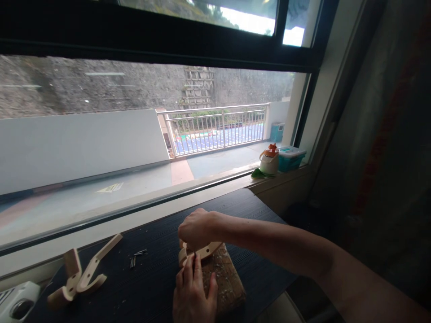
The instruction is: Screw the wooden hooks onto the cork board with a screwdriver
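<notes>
A pale curved wooden hook (211, 252) with a dark hole in it lies on a rough, worn wooden block (232, 280). My left hand (195, 291) presses its fingertips on the hook's near edge, with the thumb resting apart on the block. Directly above, my right hand (198, 229) is closed in a fist, knuckles up. A thin dark shaft shows between the fist and my left fingertips; what the fist grips is otherwise hidden. To the left lie more curved wooden pieces (89, 273), joined or overlapping, and several small metal screws or nails (134, 259).
The dark tabletop (151, 296) meets a window sill (148, 199). On the sill at right stand a white bottle with an orange lid (269, 161), a green item (260, 173) and a teal lidded box (291, 159). A white device (20, 303) sits at lower left.
</notes>
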Demonstrator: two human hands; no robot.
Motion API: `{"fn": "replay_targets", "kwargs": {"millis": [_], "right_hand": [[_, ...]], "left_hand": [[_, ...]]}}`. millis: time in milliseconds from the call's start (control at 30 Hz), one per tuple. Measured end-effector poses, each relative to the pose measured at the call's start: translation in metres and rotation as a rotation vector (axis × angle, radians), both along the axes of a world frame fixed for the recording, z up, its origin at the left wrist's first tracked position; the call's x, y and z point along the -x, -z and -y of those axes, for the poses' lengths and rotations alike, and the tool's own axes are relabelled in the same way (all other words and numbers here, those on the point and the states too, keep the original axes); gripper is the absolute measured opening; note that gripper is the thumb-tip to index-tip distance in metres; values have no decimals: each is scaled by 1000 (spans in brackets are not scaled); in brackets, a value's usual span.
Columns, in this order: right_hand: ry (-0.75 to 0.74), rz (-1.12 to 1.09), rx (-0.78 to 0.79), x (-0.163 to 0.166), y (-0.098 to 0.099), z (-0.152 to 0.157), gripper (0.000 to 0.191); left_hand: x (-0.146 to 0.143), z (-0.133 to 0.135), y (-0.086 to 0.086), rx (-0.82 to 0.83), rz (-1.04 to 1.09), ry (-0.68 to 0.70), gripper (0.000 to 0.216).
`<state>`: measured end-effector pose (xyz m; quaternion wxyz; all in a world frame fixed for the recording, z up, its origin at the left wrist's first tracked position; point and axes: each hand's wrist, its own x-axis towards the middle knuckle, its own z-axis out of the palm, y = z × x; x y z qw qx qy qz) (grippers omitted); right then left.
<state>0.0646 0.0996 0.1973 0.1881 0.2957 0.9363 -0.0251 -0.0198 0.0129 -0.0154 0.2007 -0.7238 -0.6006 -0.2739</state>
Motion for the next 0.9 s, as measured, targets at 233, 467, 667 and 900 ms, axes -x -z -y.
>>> {"fn": "replay_targets", "kwargs": {"millis": [233, 467, 667, 900], "right_hand": [[-43, 6, 49, 4, -12, 5, 22], [8, -40, 54, 2, 6, -6, 20], [46, -90, 25, 0, 6, -4, 23], [-29, -41, 30, 0, -17, 5, 29]], "left_hand": [[0, 0, 0, 5, 33, 12, 45], [0, 0, 0, 20, 36, 10, 45], [-1, 1, -1, 37, 28, -6, 45], [0, 1, 1, 35, 42, 5, 45]]}}
